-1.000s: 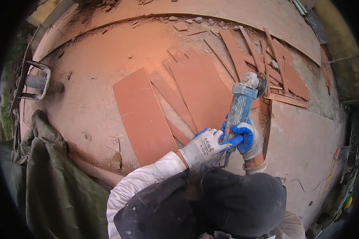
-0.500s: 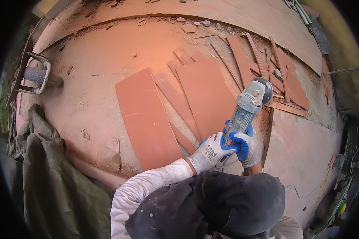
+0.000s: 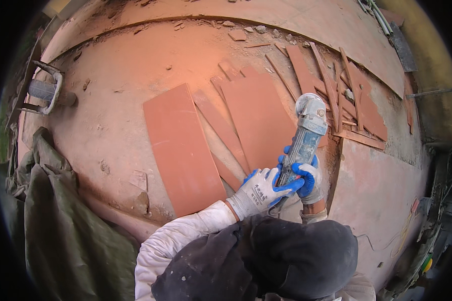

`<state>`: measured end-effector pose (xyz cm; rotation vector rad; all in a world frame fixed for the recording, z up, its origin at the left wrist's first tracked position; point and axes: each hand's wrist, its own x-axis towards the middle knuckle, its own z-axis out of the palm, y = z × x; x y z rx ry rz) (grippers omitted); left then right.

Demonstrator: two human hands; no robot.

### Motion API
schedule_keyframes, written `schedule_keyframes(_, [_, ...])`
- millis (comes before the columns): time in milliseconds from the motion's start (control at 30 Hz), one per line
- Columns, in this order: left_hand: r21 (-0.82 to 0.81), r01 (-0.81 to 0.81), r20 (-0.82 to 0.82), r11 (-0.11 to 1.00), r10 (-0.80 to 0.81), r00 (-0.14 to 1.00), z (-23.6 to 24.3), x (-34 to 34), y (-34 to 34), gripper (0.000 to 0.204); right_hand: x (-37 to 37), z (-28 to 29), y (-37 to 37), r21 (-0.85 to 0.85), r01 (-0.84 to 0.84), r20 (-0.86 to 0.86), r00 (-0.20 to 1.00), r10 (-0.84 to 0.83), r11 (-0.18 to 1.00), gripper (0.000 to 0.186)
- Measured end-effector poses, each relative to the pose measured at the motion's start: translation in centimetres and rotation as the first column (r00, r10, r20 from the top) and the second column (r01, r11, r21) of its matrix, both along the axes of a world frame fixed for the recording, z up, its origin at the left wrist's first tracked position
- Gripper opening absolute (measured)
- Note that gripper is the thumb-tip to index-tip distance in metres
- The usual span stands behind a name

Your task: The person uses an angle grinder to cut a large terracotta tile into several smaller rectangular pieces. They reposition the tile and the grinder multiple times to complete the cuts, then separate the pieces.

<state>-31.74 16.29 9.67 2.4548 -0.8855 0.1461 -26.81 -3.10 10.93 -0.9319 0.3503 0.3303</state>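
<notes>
Both of my hands, in grey-white gloves with blue palms, are closed on an angle grinder. My left hand grips the rear of its dusty blue body from the left. From the right, my right hand wraps round the same body. The grinder's head points away from me, and its round disc shows at the left of the head, over the reddish boards. Below the tool lies a wide reddish-brown board. Left of it rests another board, with narrow strips between them.
Several cut strips and broken pieces pile up at the right. Rubble lines the far ledge. A dark green tarp lies at the left, near a grey cylinder on a frame. Cables run over the right floor.
The grinder has turned in my hands and shifted slightly left. Its disc, at the right of the head before, now faces left. Both hands keep their hold, and the boards stay put.
</notes>
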Motion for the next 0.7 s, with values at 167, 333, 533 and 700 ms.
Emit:
schedule_keyframes(167, [-0.243,0.085,-0.323,0.966,-0.163,0.932,-0.5,0.1,0.7,0.048,-0.7,0.2,0.0,0.146,-0.11,0.08,0.992,0.099,0.983,0.08])
schedule_keyframes(333, [-0.493,0.078,-0.496,0.866,-0.354,0.793,1.0,-0.4,2.7,0.063,-1.7,-1.4,0.5,0.292,-0.234,0.089,0.972,0.218,0.927,0.098])
schedule_keyframes(533, [0.017,0.214,-0.453,0.977,-0.183,0.873,4.2,-2.1,5.2,0.065,-1.7,-1.6,3.2,0.544,-0.353,0.149,0.934,0.326,0.761,0.104])
schedule_keyframes(700, [0.198,0.113,-0.325,0.974,-0.044,0.945,6.7,-5.0,6.7,0.052,-0.2,1.8,3.8,0.151,-0.55,0.251,0.825,0.506,0.821,0.086])
